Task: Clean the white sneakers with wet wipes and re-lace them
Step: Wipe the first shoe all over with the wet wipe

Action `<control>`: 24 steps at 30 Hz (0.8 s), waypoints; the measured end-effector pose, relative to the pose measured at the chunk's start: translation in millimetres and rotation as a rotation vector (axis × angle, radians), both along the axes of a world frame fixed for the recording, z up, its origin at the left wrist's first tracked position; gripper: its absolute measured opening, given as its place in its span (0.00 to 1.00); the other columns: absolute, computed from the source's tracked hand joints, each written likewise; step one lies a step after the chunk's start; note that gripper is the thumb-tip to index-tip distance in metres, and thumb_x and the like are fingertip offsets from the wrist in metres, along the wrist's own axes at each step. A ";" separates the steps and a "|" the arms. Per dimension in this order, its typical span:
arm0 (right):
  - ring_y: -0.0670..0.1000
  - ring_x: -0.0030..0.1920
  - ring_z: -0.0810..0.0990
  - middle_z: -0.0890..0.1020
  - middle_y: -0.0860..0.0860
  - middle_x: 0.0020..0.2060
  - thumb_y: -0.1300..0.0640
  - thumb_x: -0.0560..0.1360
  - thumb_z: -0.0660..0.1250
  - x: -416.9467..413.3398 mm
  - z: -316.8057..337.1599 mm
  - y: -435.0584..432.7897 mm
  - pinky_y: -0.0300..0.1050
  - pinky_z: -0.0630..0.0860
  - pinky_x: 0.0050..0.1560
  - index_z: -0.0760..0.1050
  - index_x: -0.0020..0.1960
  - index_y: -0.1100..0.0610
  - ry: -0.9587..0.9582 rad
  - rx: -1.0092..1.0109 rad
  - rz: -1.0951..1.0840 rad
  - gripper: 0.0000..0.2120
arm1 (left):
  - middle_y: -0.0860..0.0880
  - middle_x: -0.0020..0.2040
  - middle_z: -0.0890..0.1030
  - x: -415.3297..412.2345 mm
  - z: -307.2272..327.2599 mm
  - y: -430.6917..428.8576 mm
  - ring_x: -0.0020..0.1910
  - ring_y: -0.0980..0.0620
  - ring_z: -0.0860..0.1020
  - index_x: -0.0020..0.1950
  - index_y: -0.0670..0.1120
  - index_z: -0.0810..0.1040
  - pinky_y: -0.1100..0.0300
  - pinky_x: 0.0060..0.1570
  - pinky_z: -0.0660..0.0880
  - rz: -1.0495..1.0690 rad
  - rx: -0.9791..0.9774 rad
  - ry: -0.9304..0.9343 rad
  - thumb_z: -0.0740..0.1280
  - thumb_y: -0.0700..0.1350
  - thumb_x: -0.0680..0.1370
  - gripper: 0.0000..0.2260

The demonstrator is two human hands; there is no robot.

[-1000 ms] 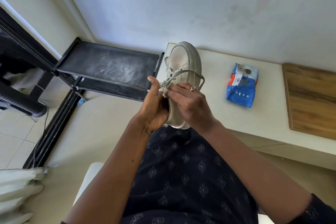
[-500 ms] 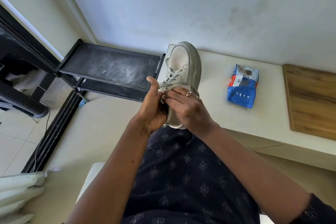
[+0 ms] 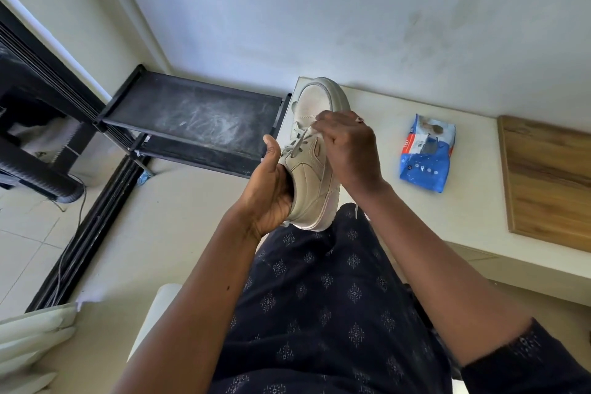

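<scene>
Against the pale wall, the white bench (image 3: 473,208) carries a blue wipes pack (image 3: 425,153) right of centre. Our left hand (image 3: 271,189) wraps the sneaker (image 3: 315,166) mid-frame; our right hand (image 3: 348,144) pinches its lace (image 3: 299,145). We risk the lace slipping free, or an eyelet skipped.

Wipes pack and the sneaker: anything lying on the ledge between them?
Nothing: in the head view the ledge is bare between the sneaker and the wipes pack; only the right hand hangs there.
</scene>
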State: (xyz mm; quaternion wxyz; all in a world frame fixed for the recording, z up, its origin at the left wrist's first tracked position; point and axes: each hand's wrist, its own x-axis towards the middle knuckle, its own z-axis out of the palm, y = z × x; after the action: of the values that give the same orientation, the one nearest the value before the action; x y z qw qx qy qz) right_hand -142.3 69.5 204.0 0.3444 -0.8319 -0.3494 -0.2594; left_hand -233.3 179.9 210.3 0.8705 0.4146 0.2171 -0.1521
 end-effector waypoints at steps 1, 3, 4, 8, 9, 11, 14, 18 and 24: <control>0.55 0.38 0.82 0.84 0.55 0.37 0.71 0.66 0.70 -2.8 3.5 -0.8 0.43 0.78 0.40 0.82 0.40 0.64 0.073 0.104 -0.008 0.05 | 0.41 0.58 0.81 -0.1 -0.2 1.4 0.56 0.45 0.80 0.68 0.40 0.70 0.55 0.55 0.78 -0.003 0.005 0.002 0.42 0.68 0.76 0.39; 0.51 0.37 0.82 0.84 0.52 0.36 0.65 0.67 0.71 -8.3 6.4 -3.6 0.42 0.77 0.40 0.83 0.40 0.61 0.292 0.270 -0.076 0.02 | 0.41 0.56 0.82 -0.7 -0.9 4.3 0.54 0.46 0.81 0.67 0.40 0.71 0.56 0.52 0.79 -0.004 0.001 0.009 0.42 0.68 0.77 0.38; 0.50 0.37 0.82 0.84 0.50 0.36 0.63 0.68 0.70 -9.5 6.1 -5.1 0.41 0.77 0.41 0.83 0.39 0.58 0.452 0.348 -0.122 0.04 | 0.41 0.57 0.81 -0.8 -1.4 5.4 0.54 0.45 0.81 0.67 0.40 0.71 0.55 0.51 0.79 0.001 -0.009 0.009 0.42 0.68 0.77 0.38; 0.51 0.39 0.82 0.83 0.50 0.34 0.70 0.70 0.66 -8.4 -0.6 -13.0 0.46 0.79 0.41 0.82 0.36 0.49 0.969 0.736 -0.179 0.17 | 0.41 0.57 0.81 0.1 -3.5 7.5 0.54 0.45 0.81 0.67 0.41 0.71 0.55 0.51 0.80 0.034 -0.024 0.021 0.43 0.67 0.78 0.37; 0.51 0.39 0.81 0.83 0.51 0.34 0.71 0.70 0.66 -8.8 -1.8 -15.0 0.45 0.78 0.40 0.82 0.36 0.51 1.020 0.772 -0.186 0.16 | 0.41 0.57 0.81 0.4 -4.2 7.9 0.54 0.45 0.81 0.67 0.41 0.71 0.55 0.51 0.79 0.038 -0.022 0.026 0.43 0.68 0.78 0.37; 0.52 0.39 0.81 0.83 0.54 0.36 0.70 0.71 0.67 -10.9 -4.4 -17.8 0.43 0.77 0.39 0.81 0.38 0.55 1.083 0.789 -0.193 0.11 | 0.41 0.60 0.80 0.9 -5.6 8.4 0.58 0.44 0.79 0.68 0.42 0.71 0.54 0.54 0.78 0.040 -0.027 0.032 0.42 0.68 0.77 0.37; 0.51 0.39 0.82 0.83 0.54 0.37 0.70 0.71 0.66 -13.9 -10.9 -20.2 0.44 0.78 0.40 0.81 0.41 0.57 1.086 0.759 -0.219 0.10 | 0.40 0.63 0.78 1.3 -7.1 7.8 0.61 0.43 0.77 0.70 0.42 0.69 0.53 0.58 0.76 0.049 -0.029 0.038 0.42 0.68 0.77 0.38; 0.50 0.39 0.83 0.83 0.50 0.38 0.69 0.73 0.65 -19.7 -10.6 -19.0 0.48 0.82 0.41 0.82 0.42 0.56 0.879 0.570 -0.280 0.11 | 0.41 0.60 0.80 3.4 -7.0 6.4 0.58 0.44 0.79 0.69 0.41 0.70 0.53 0.56 0.77 0.061 -0.024 0.033 0.43 0.67 0.78 0.36; 0.51 0.37 0.84 0.85 0.54 0.40 0.61 0.74 0.65 -22.4 -0.5 -14.7 0.42 0.80 0.42 0.83 0.45 0.62 0.384 0.252 -0.227 0.09 | 0.42 0.54 0.82 5.3 -7.2 5.3 0.52 0.46 0.82 0.65 0.40 0.72 0.55 0.53 0.79 0.031 -0.019 0.011 0.43 0.66 0.78 0.36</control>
State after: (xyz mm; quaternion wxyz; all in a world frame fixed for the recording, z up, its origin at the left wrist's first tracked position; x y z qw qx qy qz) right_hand -164.7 54.7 203.5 0.4739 -0.8504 -0.1467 -0.1751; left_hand -228.0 185.2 203.0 0.8754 0.4023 0.2267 -0.1429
